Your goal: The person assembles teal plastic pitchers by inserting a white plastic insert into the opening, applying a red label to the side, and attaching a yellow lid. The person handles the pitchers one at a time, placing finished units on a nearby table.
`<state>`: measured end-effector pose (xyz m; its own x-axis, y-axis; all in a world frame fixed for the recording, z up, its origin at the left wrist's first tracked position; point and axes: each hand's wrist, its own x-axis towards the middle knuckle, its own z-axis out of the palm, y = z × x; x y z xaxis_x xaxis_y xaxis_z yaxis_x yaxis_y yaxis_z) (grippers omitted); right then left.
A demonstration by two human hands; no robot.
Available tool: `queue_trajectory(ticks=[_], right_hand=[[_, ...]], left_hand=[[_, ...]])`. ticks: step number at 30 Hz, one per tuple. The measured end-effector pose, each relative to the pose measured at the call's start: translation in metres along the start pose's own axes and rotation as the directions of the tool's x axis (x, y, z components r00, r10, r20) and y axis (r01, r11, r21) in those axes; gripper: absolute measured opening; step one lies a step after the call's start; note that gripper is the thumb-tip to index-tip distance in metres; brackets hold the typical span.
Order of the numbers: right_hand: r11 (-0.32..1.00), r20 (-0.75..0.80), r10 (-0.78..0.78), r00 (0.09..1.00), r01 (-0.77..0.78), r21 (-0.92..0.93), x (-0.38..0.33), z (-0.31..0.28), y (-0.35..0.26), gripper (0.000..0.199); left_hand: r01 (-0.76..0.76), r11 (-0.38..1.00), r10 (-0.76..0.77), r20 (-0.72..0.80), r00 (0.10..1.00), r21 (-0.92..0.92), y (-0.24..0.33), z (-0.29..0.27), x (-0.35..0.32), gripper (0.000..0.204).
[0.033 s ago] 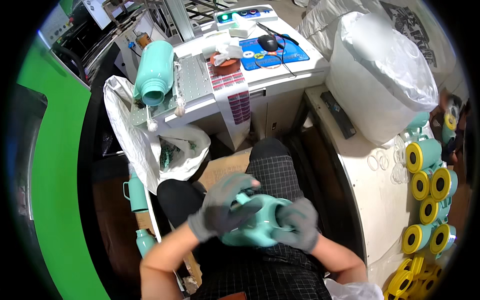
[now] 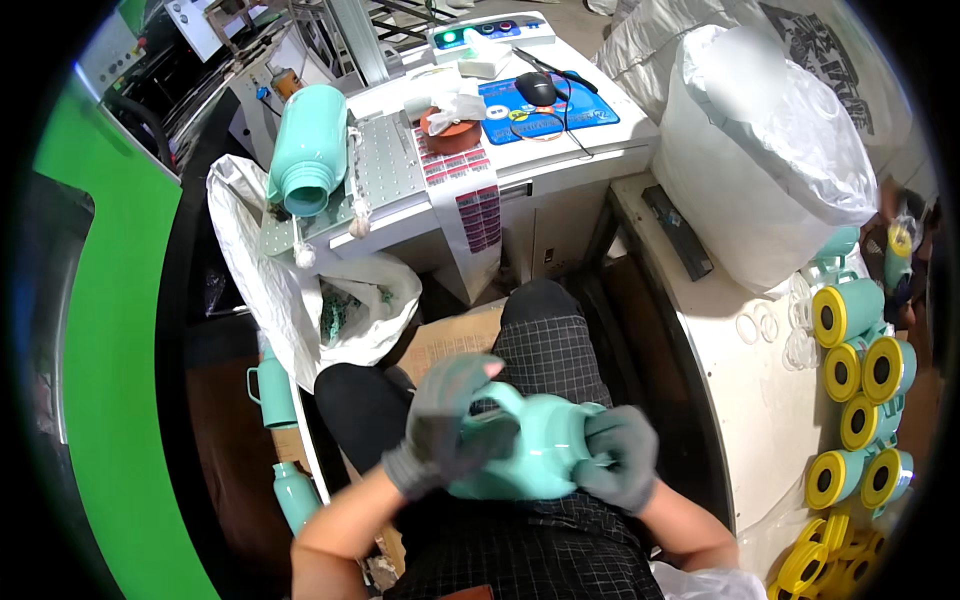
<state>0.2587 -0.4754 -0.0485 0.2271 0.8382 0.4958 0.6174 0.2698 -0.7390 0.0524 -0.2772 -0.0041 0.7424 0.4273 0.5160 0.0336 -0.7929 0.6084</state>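
A turquoise plastic bottle shell with a loop handle [image 2: 540,450] lies on its side above my lap, its neck toward the right. My left hand [image 2: 445,425], in a grey glove with bare fingertips, is closed round the handle end; motion blurs it. At the neck, my right hand [image 2: 622,460], gloved in grey too, has its fingers curled over the rim. Whether a small tool or scrap is in the right fingers is hidden. A white sack [image 2: 375,330] with turquoise scraps in it stands beyond my left knee.
A larger turquoise bottle shell [image 2: 310,150] lies on a perforated metal plate [image 2: 385,165]. Turquoise shells [image 2: 275,390] stand at the left. On the right bench [image 2: 740,400] are clear rings [image 2: 757,328], a white sack [image 2: 760,170], yellow-rimmed turquoise pieces [image 2: 845,310] and yellow rings [image 2: 800,565].
The bottle shell and my right hand have shifted slightly to the right, and the shell has turned a little. My left hand stays on its handle end.
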Motion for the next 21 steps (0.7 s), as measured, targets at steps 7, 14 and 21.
queue_trajectory(ticks=[7,14,21], right_hand=[[0.143,0.522,0.785,0.333,-0.918,0.371,-0.06,-0.052,-0.001,0.066],[0.613,-0.131,0.699,0.703,-0.494,0.617,-0.045,-0.049,0.021,0.089],[0.836,-0.373,0.543,0.753,-0.527,0.153,-0.04,-0.017,0.024,0.105]], left_hand=[[0.038,0.998,-0.023,0.275,0.961,-0.051,0.031,0.039,-0.005,0.05],[0.037,0.894,0.111,-0.301,0.947,0.446,-0.14,0.007,0.115,0.031],[0.021,0.785,0.08,-0.135,0.988,0.619,-0.232,0.005,0.169,0.031]])
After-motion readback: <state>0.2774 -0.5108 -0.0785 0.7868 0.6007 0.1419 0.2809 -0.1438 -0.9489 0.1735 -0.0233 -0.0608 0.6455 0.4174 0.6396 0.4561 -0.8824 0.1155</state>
